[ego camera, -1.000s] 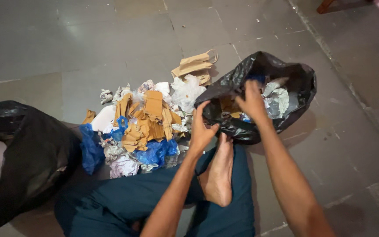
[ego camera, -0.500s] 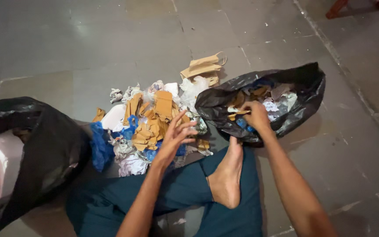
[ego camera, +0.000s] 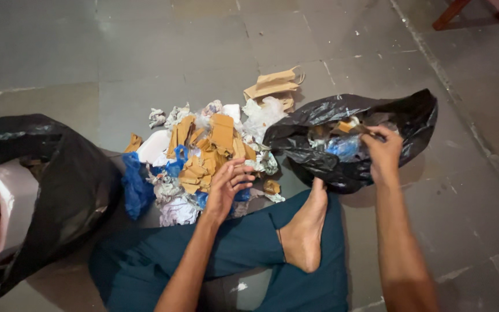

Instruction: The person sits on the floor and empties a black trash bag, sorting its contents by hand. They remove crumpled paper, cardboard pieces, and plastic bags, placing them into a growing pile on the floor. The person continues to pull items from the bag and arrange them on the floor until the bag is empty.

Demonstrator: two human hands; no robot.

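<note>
Fingers, left: your left hand [ego camera: 226, 185] sits at centre frame with its fingers [ego camera: 242, 173] curled loosely over the near edge of the scrap pile [ego camera: 203, 159]; whether they have closed on a piece, you cannot tell.
Fingers, right: your right hand [ego camera: 383, 151] is at right of centre, fingers pinched on a small brown card scrap [ego camera: 350, 125] at the mouth of the black bag [ego camera: 347, 144].
Pile: torn brown card, crumpled white paper and blue plastic film [ego camera: 136, 188] lie heaped at centre, just left of the bag and touching it.
Doing it well: judged from this view, gather a full handful rather than single bits, and keep the bag's mouth held wide so pieces drop in cleanly.
Head view, surroundings: a folded brown paper bag [ego camera: 272, 85] lies above the pile; a second black bag [ego camera: 59, 190] fills the left edge; your bare foot [ego camera: 304, 231] rests below the bag.
Surface: grey tiled floor [ego camera: 145, 52], dusty, with pale specks.
Room: a wooden furniture leg [ego camera: 451, 10] shows at upper right.
</note>
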